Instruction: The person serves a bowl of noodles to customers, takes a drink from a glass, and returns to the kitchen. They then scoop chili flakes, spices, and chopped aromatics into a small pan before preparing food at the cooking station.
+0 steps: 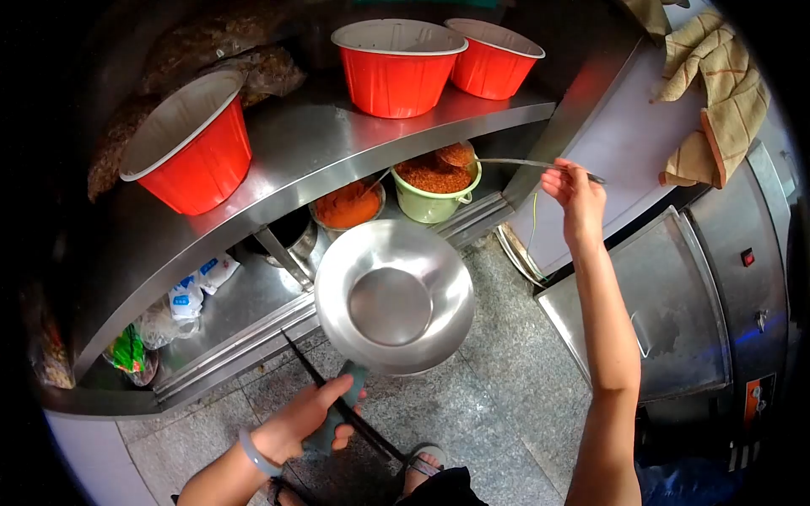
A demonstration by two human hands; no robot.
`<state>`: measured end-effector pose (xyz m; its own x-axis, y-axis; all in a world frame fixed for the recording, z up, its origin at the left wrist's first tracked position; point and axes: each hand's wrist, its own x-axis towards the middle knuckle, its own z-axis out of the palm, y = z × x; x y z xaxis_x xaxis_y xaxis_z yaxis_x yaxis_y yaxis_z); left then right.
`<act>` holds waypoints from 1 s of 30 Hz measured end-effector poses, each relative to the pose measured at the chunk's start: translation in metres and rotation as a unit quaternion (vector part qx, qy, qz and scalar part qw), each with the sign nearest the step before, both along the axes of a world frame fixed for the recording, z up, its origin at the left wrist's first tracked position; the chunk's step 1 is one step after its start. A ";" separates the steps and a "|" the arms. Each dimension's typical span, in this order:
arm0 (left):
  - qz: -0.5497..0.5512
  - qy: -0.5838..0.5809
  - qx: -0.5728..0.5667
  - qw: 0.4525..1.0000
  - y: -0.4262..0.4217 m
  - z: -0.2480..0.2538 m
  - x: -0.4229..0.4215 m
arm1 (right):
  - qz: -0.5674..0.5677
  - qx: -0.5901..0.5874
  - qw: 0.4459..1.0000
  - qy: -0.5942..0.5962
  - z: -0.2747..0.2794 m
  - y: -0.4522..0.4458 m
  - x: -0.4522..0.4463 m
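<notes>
Ladle (pixel 516 161) — head at red mix (pixel 424 179) in green bucket (pixel 430 205); right hand (pixel 577 202) clasped round handle. Left hand (pixel 308 415) grips dark utensil (pixel 305 361) and cloth (pixel 321 437) by metal bowl (pixel 391 305). From remote post, I'd want ladle level — drips likely.

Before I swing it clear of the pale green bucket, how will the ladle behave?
The ladle will probably stay stiff: its long, thin handle looks like metal. It may feel end-heavy, since the right hand grips it far from the scoop. The reddish food in the scoop could spill if it tips.
</notes>
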<state>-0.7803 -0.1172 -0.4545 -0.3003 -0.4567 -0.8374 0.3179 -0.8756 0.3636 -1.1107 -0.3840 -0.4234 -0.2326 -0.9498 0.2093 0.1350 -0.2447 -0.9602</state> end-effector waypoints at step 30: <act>-0.015 -0.015 -0.055 0.998 -0.001 0.009 -0.003 | 0.161 0.023 0.960 0.229 -0.006 0.158 0.025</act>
